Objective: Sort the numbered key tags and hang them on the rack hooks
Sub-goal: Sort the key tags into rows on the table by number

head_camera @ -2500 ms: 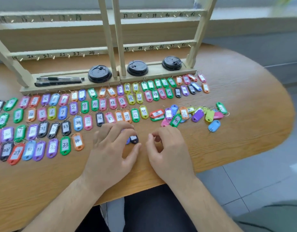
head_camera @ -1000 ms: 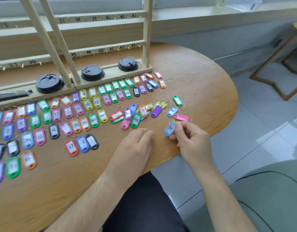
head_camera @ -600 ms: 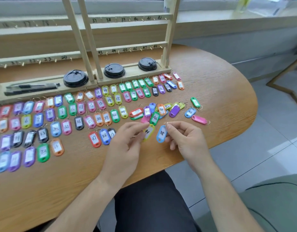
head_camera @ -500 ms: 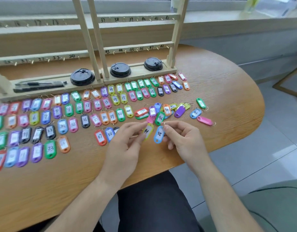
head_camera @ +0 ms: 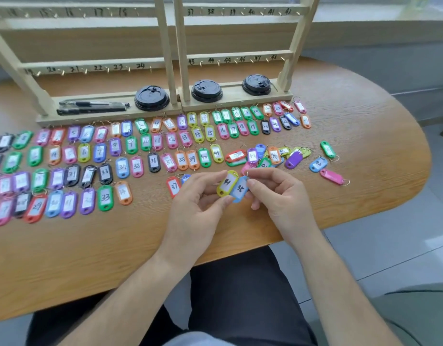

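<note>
Three black lids (head_camera: pixel 151 98), two pens (head_camera: pixel 90 111)

Oval brown wooden table (head_camera: pixel 365 116): fine visible grain, matt. Pale bare-wood rack (head_camera: pixel 164 46): unpainted, matt, inked numbers. Small metal hooks (head_camera: pixel 201 63) on its rails: brassy, shiny. Round black plastic cup lids (head_camera: pixel 151 97): glossy. Black plastic pens (head_camera: pixel 90 107): smooth, slight sheen. Rows of coloured plastic key tags (head_camera: pixel 105 198): smooth, semi-gloss, white paper inserts, thin shiny metal split rings (head_camera: pixel 346 182). Yellow plastic key tag (head_camera: pixel 226 184) and light-blue plastic key tag (head_camera: pixel 239 189): same finish, paper labels. Grey floor tiles (head_camera: pixel 402 233): smooth, reflective. Dark cloth trousers (head_camera: pixel 240 295): matt.
</note>
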